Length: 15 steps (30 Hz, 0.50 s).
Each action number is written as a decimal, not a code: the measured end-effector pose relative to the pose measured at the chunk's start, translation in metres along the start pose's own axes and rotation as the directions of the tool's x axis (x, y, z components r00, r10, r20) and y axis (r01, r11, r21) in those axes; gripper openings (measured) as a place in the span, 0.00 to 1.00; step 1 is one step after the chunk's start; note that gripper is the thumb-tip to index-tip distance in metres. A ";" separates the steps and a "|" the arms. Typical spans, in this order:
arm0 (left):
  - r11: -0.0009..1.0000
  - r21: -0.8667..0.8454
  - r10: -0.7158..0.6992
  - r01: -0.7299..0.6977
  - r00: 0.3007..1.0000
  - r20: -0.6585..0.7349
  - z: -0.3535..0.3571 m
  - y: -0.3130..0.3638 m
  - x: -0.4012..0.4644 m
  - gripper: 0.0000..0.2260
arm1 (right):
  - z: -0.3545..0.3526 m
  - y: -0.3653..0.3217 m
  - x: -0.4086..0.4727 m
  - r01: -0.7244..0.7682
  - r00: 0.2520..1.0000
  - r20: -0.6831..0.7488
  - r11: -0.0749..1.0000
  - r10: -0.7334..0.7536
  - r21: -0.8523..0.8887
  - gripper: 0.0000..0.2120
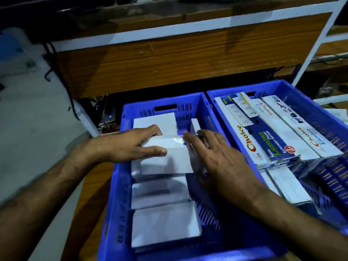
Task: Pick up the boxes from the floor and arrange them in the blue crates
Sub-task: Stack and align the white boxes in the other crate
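Observation:
Two blue crates stand side by side in the head view. The left crate (116, 194) holds a row of plain white boxes. My left hand (130, 146) grips the left end of one white box (169, 159) lying on top of that row, thumb on its upper face. My right hand (212, 153) has straight fingers pressing against the box's right end. Another white box (194, 127) stands on edge near the crate's far right corner. The right crate (320, 113) is filled with long printed boxes (263, 136) of extension sockets.
A wooden counter with a white edge (169, 59) rises just behind the crates. A white shelf frame (316, 40) stands at the right. Pale floor (32, 129) lies to the left, with dark cables (56, 72) hanging by the counter's corner.

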<state>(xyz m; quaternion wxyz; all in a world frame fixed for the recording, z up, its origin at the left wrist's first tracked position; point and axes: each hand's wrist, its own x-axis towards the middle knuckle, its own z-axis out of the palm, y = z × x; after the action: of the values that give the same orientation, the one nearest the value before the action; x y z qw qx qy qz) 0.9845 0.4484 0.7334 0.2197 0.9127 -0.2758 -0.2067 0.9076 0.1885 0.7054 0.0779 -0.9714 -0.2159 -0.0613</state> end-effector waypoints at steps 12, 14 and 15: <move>0.879 0.429 -0.185 0.210 0.978 -0.100 0.070 0.020 -0.091 0.40 | 0.029 -0.019 -0.018 0.209 0.939 0.240 0.963 -0.247 0.172 0.46; 0.893 0.411 -0.155 0.184 0.982 -0.103 0.090 0.030 -0.099 0.44 | 0.036 -0.020 -0.022 0.189 0.927 0.279 0.954 -0.252 0.232 0.45; 0.890 0.421 -0.141 0.173 0.984 -0.106 0.100 0.031 -0.102 0.46 | 0.039 -0.022 -0.024 0.180 0.917 0.307 0.951 -0.255 0.251 0.44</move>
<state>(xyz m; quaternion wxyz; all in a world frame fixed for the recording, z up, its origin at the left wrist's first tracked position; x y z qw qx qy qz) 0.8437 0.4570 0.6934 0.0062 0.9648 -0.2315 -0.1249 0.8803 0.2050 0.6663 0.1386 -0.9228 -0.3386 0.1210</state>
